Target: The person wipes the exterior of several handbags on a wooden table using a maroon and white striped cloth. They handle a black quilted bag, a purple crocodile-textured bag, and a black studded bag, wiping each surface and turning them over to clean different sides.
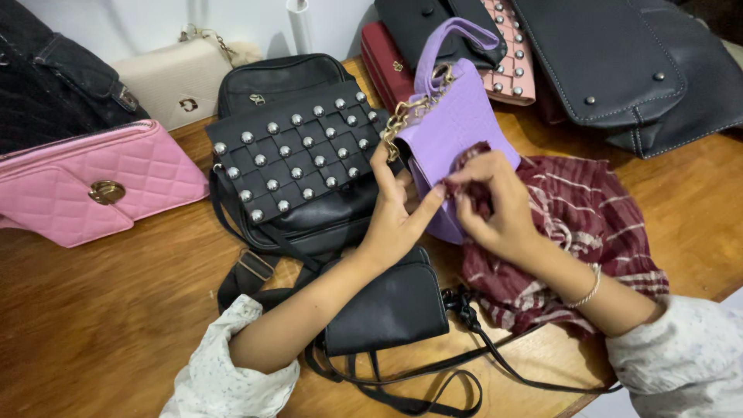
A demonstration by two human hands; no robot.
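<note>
Black pouch (pixel 391 310), hands, purple bag (pixel 449 128), studded bag (pixel 298 159)

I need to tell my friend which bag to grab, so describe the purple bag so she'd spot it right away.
Start at the wooden table and find the big black studded bag in the middle. Just right of it, between the left hand and right hand, the purple bag stands over a maroon striped cloth. It is the only lilac one, with a gold chain.

Bare surface (pixel 108 310) lies open at lower left; ahead, the studded black bag (pixel 298 155), pink quilted bag (pixel 93 186) and maroon cloth (pixel 588 224) block passage.
</note>
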